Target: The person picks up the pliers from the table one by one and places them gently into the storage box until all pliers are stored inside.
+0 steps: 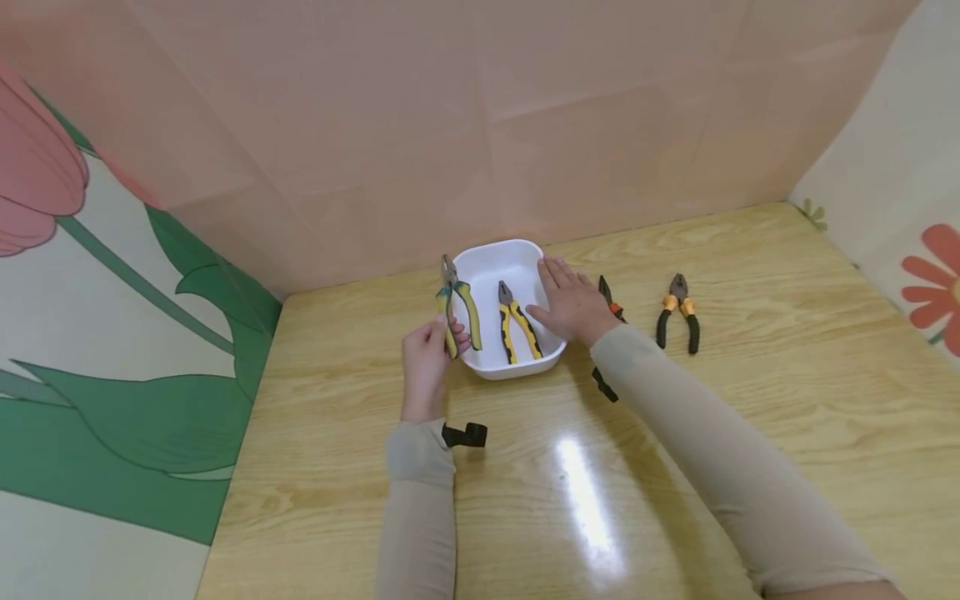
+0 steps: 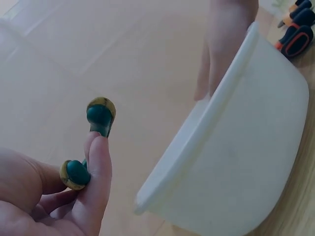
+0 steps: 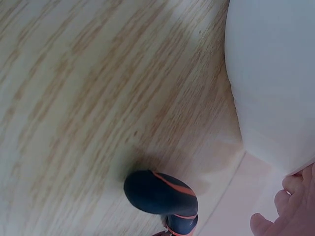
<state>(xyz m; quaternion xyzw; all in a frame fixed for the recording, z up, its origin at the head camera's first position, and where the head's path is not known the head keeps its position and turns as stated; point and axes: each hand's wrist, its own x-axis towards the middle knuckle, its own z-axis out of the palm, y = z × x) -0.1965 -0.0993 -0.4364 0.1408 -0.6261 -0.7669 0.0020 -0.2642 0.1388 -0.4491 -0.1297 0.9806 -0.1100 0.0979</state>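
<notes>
My left hand (image 1: 429,358) grips one handle of green-and-teal pliers (image 1: 470,312), held upright at the left rim of a white plastic basin (image 1: 480,371). The left wrist view shows the two handle ends (image 2: 100,115) spread apart, with the fingers round one of them. Inside the basin lie yellow-and-black pliers (image 1: 506,337), jaws toward the wall. My right hand (image 1: 573,304) rests on the basin's right rim, fingers straight and thumb over the inside. Beside that hand, red-and-black pliers (image 1: 606,289) lie on the table, partly hidden by the forearm; their handle (image 3: 160,191) appears in the right wrist view.
Orange-and-black pliers (image 1: 678,287) lie farther right on the wood-grain table (image 1: 330,500). A pinkish sheet (image 1: 375,150) hangs behind the basin. Flower-patterned panels (image 1: 150,392) flank the table on both sides. A light reflection shows near the table's front.
</notes>
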